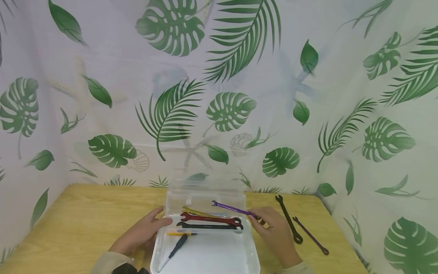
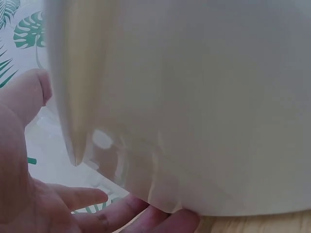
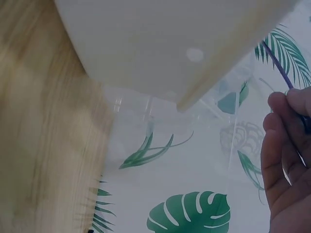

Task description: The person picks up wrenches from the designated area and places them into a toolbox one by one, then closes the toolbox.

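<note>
My right hand (image 1: pixel 272 232) pinches one end of a purple wrench (image 1: pixel 230 207), its open jaw pointing left above the rear of a white plastic box (image 1: pixel 256 258). In the right wrist view, thumb and fingertips meet on the purple wrench (image 3: pixel 278 61). The left hand (image 1: pixel 145 230) grips the box's left rear corner, thumb over the edge and fingers along the outer wall (image 2: pixel 160 121). Across the rear of the box lie a red wrench (image 1: pixel 210 219), a gold wrench (image 1: pixel 196 212), a silver wrench (image 1: pixel 223 215) and black wrenches (image 1: pixel 208 226), partly overlapping.
A black-handled screwdriver (image 1: pixel 176 249) and an orange-handled tool (image 1: pixel 178 233) lie in the box. Its clear lid (image 1: pixel 205 188) stands raised at the back. On the wooden table (image 1: pixel 102 205), right of the box, lie a large black wrench (image 1: pixel 288 217) and a second purple wrench (image 1: pixel 309 234).
</note>
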Available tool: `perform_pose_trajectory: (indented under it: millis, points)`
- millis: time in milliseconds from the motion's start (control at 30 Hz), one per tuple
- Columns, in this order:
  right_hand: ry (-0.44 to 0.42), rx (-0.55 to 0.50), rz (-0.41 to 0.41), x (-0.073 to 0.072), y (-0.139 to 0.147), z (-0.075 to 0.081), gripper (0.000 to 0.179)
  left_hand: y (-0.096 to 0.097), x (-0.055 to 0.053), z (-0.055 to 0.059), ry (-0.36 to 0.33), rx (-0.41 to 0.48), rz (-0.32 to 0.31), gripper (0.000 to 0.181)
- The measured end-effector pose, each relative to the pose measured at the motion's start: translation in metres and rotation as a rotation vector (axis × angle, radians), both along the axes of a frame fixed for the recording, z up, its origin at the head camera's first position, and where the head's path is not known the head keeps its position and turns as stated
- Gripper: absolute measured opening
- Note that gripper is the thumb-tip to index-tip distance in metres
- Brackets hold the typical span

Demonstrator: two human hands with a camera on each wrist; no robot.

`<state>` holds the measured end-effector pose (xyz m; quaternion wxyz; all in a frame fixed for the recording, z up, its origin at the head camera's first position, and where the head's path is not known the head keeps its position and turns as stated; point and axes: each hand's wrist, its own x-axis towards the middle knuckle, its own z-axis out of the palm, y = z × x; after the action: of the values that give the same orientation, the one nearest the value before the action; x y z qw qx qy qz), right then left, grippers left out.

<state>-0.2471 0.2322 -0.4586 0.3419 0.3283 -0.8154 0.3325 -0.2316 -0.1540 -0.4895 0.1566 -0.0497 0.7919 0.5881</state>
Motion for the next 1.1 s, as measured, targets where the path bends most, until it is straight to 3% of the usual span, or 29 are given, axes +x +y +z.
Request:
perform_pose_trajectory:
  millis: [333,500,767,933,1100]
  points:
    - [-0.043,0.096,0.109,0.002,-0.008,-0.008,0.027,0.001,0.001,-0.002,0.021,-0.024,0.013,0.072]
    - [-0.018,0.158,0.1,0.003,-0.01,-0.008,0.025,0.002,0.0,-0.002,0.022,-0.053,0.017,0.072]
    - [-0.021,0.154,0.118,0.007,-0.02,-0.007,0.026,0.002,0.0,-0.003,0.028,-0.054,0.018,0.072]
    - [-0.023,0.191,0.032,0.01,-0.027,-0.007,0.023,0.002,0.001,-0.004,0.045,-0.038,0.017,0.071]
    - [-0.188,0.219,-0.065,0.014,-0.032,-0.005,0.018,0.004,0.001,-0.003,0.036,-0.051,0.014,0.073]
